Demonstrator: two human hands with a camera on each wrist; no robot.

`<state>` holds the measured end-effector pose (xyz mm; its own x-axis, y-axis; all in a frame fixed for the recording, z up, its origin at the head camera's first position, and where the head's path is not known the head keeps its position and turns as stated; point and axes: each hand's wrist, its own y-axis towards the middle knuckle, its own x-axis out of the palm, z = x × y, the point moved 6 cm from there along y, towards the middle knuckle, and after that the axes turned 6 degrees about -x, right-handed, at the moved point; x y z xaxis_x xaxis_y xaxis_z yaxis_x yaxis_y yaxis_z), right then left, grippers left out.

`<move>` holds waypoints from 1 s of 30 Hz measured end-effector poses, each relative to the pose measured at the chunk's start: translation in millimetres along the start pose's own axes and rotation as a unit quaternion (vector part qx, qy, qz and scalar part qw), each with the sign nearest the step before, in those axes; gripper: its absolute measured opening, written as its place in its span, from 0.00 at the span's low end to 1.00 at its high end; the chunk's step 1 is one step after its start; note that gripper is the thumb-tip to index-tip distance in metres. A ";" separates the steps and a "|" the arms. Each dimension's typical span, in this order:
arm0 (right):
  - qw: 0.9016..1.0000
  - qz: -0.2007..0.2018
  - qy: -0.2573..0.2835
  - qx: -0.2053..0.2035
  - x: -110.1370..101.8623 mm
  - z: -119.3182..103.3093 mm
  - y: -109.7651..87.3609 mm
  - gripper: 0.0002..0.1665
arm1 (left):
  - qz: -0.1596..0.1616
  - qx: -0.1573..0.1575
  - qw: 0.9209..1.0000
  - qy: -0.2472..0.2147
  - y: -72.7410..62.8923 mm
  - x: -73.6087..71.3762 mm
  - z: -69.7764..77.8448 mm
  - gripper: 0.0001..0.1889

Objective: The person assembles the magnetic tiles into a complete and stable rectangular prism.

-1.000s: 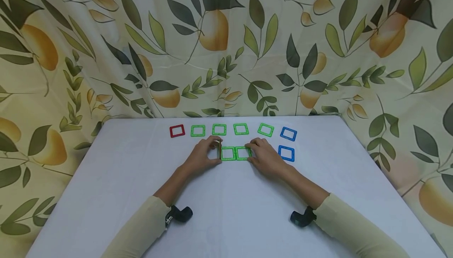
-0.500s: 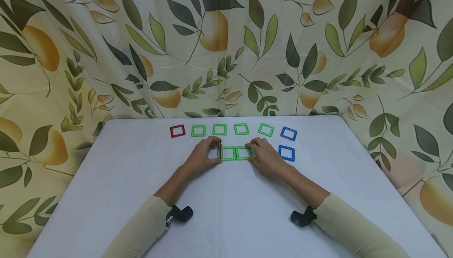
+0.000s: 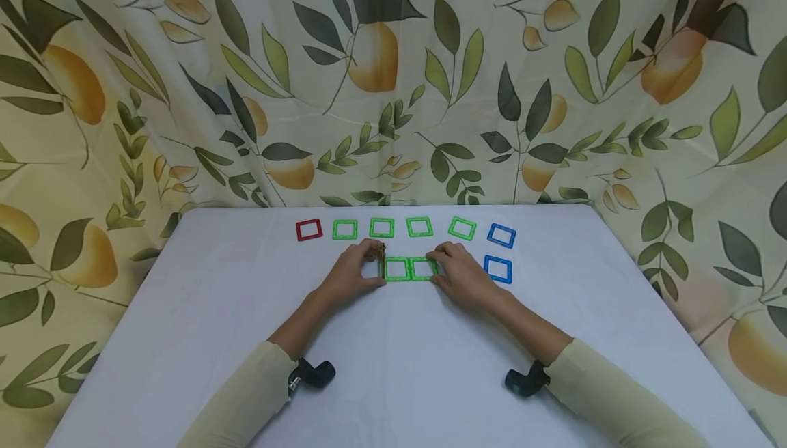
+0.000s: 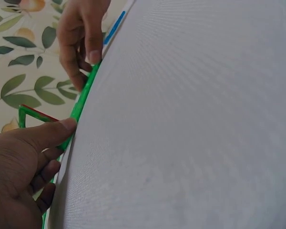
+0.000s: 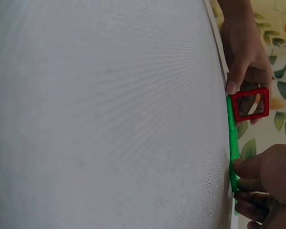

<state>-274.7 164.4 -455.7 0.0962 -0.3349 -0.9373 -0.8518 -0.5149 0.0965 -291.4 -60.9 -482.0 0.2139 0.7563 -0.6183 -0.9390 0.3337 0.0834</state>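
Two green open-frame building tiles [image 3: 397,269] lie flat, edge to edge, on the white table. At their left end an upright tile [image 5: 266,102] stands on edge, its red face showing in the right wrist view; the left wrist view shows green on its other side. My left hand [image 3: 352,272] holds this upright tile between thumb and fingers, with the thumb tip at the near corner. My right hand [image 3: 462,276] pinches the right-hand green tile [image 3: 423,278] by its outer edge, fingers at the far corner and thumb at the near one.
Behind the hands runs a row of flat tiles: a red tile [image 3: 309,229] at left, several green tiles [image 3: 345,238], and a blue tile [image 3: 501,235] at right. Another blue tile [image 3: 498,280] lies just right of my right hand. A patterned curtain [image 3: 393,127] hangs behind the table.
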 end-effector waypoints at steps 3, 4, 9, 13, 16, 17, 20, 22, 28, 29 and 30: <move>1.000 -0.004 0.003 0.000 1.0 -0.3 -0.8 0.30 | -0.003 -0.002 1.000 0.003 -0.8 0.7 -0.8 0.37; 1.000 -0.003 0.002 -0.001 0.9 -0.3 -1.0 0.30 | -0.003 -0.003 1.000 0.003 -0.8 0.8 -0.9 0.37; 1.000 0.000 -0.003 0.000 -0.4 0.5 -1.7 0.30 | 0.001 -0.002 1.000 0.003 0.3 1.3 -2.2 0.38; 1.000 -0.005 -0.003 0.000 0.2 1.3 -1.8 0.30 | -0.002 -0.005 1.000 0.001 -0.3 1.3 -2.0 0.37; 1.000 -0.005 0.000 -0.004 -0.2 1.1 -2.9 0.31 | -0.003 -0.003 1.000 0.001 -1.3 1.0 -1.3 0.37; 1.000 -0.003 0.002 -0.005 -0.7 1.2 -3.5 0.31 | -0.003 -0.002 1.000 0.002 -1.6 0.8 -1.0 0.37; 1.000 0.006 0.010 -0.011 -2.8 1.8 -5.6 0.32 | -0.002 0.000 1.000 0.004 -2.0 0.3 -0.7 0.37; 1.000 0.014 0.014 -0.012 -4.2 3.6 -6.9 0.32 | -0.004 0.001 1.000 0.004 -2.4 0.0 -0.3 0.37; 0.999 0.030 0.014 -0.011 -8.3 10.0 -9.6 0.31 | -0.003 0.000 1.000 0.002 -2.5 -0.7 -0.5 0.37; 0.999 0.031 0.015 -0.009 -9.1 10.8 -10.2 0.32 | -0.003 0.000 1.000 0.001 -2.4 -0.7 -0.7 0.37; 0.999 0.032 0.014 -0.006 -9.7 12.0 -10.7 0.32 | -0.003 0.001 1.000 0.000 -2.1 -0.6 -0.8 0.37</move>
<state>-272.7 182.6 -451.6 0.0561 -0.3901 -0.9191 -0.8505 -0.5008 0.1606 -289.7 -62.5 -482.5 0.2190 0.7550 -0.6181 -0.9375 0.3385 0.0813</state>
